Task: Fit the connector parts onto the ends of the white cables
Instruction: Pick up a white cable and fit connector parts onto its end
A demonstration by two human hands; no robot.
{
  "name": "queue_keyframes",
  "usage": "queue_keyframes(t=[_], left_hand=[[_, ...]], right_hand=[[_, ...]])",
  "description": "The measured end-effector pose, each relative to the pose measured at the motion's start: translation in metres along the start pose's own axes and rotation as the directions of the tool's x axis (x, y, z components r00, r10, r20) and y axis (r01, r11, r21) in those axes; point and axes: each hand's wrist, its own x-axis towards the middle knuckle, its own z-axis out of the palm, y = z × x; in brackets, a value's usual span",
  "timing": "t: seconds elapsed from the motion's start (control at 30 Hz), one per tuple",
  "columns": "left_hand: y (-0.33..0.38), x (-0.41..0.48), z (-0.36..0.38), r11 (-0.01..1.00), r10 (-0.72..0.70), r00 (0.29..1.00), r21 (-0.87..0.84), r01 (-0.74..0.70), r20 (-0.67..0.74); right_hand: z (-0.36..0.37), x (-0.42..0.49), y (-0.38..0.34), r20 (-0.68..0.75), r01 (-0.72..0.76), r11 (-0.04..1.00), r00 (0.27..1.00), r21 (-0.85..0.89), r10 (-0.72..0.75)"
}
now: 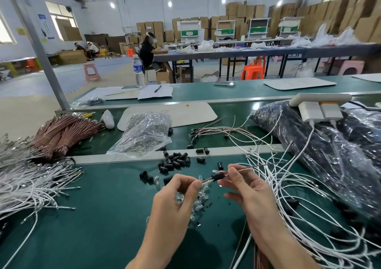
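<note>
Fingers of left hand [175, 198] and right hand [249, 192] pinch a wire [239, 168] carrying a black connector [218, 176]. Some fitted white cables [276, 171] lie at the table's right edge; many bare cables [24, 186] remain at its left.

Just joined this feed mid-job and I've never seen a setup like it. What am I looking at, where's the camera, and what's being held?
No machine here: a person works with bare hands, and the one picture comes from a camera on their head, looking down at a green workbench. The left hand and right hand both pinch a thin pinkish wire, with a small black cylindrical connector part on it between them. Loose black connector parts, small clear pieces and heaps of white cables lie on the bench; brown wire bundles and a clear plastic bag sit farther back.
</note>
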Motion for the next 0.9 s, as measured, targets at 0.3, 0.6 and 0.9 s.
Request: queue_keyframes(t=[0.3, 0.6, 0.9], left_hand=[[-0.0003, -0.0023, 0.0008, 0.999, 0.027, 0.995, 0.027, -0.03, 0.097], [-0.0035, -0.0035, 0.0016, 1.0, 0.013, 0.99, -0.011, -0.011, 0.142], [-0.0017, -0.0031, 0.0004, 1.0, 0.019, 0.988, -0.023, -0.016, 0.156]], right_hand=[[-0.0006, 0.0004, 0.0017, 0.004, 0.04, 0.999, 0.999, -0.032, -0.04], [-0.0026, 0.0011, -0.0016, -0.011, 0.021, 0.993, 1.0, 0.113, -0.02], [-0.0089, 0.0056, -0.0077, -0.06, 0.012, 0.966, 0.998, 0.26, 0.004]])
